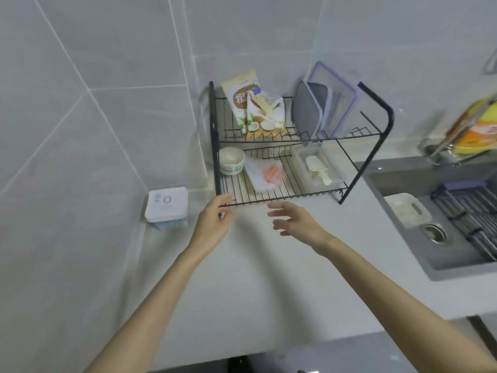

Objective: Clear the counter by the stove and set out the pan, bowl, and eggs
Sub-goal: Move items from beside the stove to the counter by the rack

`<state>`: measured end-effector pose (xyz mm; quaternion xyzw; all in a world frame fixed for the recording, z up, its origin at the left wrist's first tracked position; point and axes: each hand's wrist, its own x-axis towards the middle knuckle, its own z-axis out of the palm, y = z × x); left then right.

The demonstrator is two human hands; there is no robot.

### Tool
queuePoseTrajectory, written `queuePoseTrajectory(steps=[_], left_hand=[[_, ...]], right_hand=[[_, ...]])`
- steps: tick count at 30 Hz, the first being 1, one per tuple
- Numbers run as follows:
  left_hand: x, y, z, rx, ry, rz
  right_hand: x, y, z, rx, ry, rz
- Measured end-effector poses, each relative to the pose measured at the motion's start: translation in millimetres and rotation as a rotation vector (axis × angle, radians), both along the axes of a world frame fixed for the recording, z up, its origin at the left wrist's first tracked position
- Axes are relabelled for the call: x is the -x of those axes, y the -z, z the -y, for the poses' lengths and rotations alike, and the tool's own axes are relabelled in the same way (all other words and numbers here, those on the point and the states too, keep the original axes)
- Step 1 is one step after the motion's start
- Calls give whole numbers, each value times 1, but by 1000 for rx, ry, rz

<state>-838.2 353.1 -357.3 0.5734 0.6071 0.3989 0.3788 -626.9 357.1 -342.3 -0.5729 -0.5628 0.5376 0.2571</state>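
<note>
The bowl [231, 160] sat upright at the left end of the lower shelf of a black wire rack [376, 125], which stood on the pale counter [255, 278] against the far wall. The left hand [215, 219] was at the rack's near left corner, thumb above and fingers curled below the front wire, pinching it. The right hand [293, 219] hovered just near of the same wire, a little to the right, fingers spread and loose, holding nothing and apart from the rack.

Beside the bowl lay a clear bag [265, 172] with something orange inside, then a clear box [317, 168] holding a pale scoop. On the upper shelf stood two packets [252, 103] at the left and tilted lids [322, 103] at the right. A white case [166, 204] sat on the counter at the left wall. The sink [443, 254] lay to the right.
</note>
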Motion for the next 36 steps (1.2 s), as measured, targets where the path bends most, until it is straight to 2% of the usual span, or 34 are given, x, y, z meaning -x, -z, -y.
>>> queuePoseTrajectory(steps=[4, 22, 36], left_hand=[[-74, -2, 5, 57, 227, -52], [-493, -41, 87, 1, 845, -30], [-799, -61, 183, -133, 1426, -63]], right_hand=[[-72, -2, 29, -25, 146, -23], [-440, -24, 243, -115, 770, 60], [-633, -34, 401, -164, 1371, 124]])
